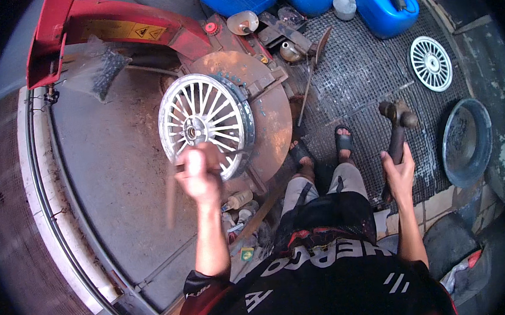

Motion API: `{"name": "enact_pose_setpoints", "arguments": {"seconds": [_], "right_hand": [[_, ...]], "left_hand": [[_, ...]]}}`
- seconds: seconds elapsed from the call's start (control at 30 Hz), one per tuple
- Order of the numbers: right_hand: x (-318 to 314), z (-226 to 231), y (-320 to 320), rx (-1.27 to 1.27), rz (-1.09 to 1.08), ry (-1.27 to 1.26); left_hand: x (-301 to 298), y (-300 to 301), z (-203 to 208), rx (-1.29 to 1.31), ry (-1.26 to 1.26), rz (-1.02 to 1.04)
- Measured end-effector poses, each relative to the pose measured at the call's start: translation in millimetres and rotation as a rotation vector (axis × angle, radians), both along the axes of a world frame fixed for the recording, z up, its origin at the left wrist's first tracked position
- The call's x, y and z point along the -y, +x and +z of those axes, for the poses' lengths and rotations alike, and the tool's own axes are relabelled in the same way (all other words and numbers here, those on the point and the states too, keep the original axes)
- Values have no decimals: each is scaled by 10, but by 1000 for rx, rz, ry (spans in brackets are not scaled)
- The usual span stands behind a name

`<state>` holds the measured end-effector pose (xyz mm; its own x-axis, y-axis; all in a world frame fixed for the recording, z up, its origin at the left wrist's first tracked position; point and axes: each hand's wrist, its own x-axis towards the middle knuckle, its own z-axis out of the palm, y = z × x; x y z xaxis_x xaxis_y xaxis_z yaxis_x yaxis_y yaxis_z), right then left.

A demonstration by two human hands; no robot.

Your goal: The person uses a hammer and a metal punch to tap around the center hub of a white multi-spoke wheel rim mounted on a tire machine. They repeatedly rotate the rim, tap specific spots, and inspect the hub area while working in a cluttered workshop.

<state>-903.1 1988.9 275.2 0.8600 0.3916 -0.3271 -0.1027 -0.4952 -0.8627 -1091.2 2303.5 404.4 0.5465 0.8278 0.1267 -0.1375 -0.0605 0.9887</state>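
A white multi-spoke wheel rim (231, 117) stands tilted on the round rust-brown turntable (275, 124) of a red machine. In front of the rim's lower part is my left hand (200, 176), its fingers closed round a thin brownish bar (171, 201). Motion smears the bar, so its exact kind and whether it touches the rim are unclear. My right hand (399, 176), off to the right and away from the rim, grips a hammer (401, 125) by its dark handle. The hammer's head points up and away from me.
The red machine arm (132, 26) reaches in from the left. Blue jerrycans (384, 9) stand at the back. A long lever (312, 74) leans beside the turntable. Another white spoked wheel (431, 63) and a grey basin (467, 142) lie on the right. Bottles (239, 200) sit below the turntable.
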Motion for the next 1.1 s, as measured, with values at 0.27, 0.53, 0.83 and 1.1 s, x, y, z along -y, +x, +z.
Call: {"name": "enact_pose_setpoints", "arguments": {"seconds": [0.27, 0.53, 0.83, 1.1], "right_hand": [[-516, 395, -157, -384, -16, 412], [-953, 616, -233, -233, -38, 643], [-415, -223, -213, 109, -146, -48], [-126, -993, -565, -49, -180, -256]], "left_hand": [[656, 546, -601, -414, 161, -295], [267, 825, -265, -66, 811, -553], [-1993, 771, -218, -308, 1144, -631], [-3696, 889, -770, -575, 1149, -575]]}}
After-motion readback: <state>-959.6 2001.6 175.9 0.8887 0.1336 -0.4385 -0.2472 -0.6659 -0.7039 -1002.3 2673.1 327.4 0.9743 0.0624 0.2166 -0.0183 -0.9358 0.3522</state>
